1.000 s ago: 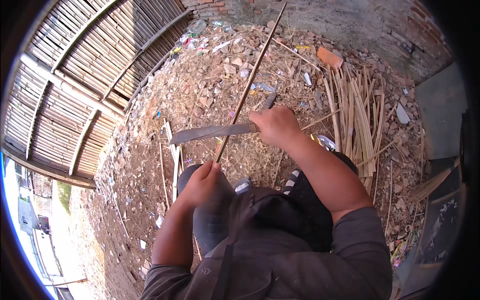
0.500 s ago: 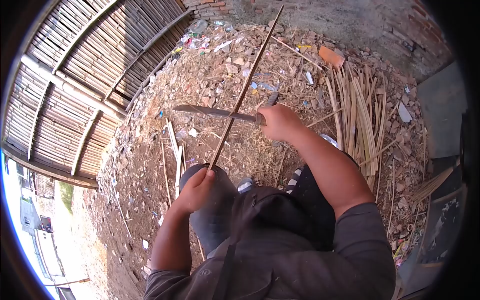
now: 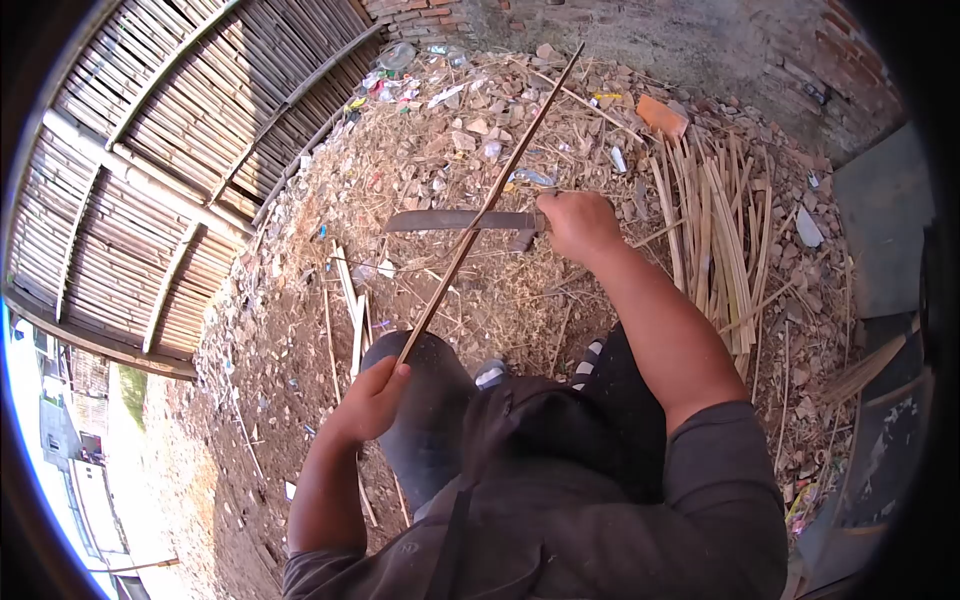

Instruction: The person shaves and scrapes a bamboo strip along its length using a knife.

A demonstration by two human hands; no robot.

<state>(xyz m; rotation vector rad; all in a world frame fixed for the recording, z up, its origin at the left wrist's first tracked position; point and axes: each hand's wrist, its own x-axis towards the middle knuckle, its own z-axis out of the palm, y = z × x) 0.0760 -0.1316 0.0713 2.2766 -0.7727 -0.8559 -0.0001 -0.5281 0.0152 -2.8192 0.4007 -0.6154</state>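
Note:
My left hand (image 3: 372, 400) is closed around the lower end of a long, thin bamboo strip (image 3: 508, 168), just beside my left knee. The strip slants up and to the right, away from me. In my right hand (image 3: 582, 228) is the handle of a machete (image 3: 432, 221), mostly covered by my fingers. Its broad dark blade points left and crosses the strip near the middle. Blade and strip appear to touch there.
Several split bamboo strips (image 3: 715, 235) lie in a pile at the right. A few pale strips (image 3: 358, 325) lie left of my knee. Rubble and litter cover the ground. A bamboo fence (image 3: 180, 150) stands left, a brick wall (image 3: 660, 45) behind, and an orange tile piece (image 3: 661, 116) near it.
My left hand has drawn down and left, pulling the bamboo strip with it. The machete has moved right, its blade now more level and its flat side showing more.

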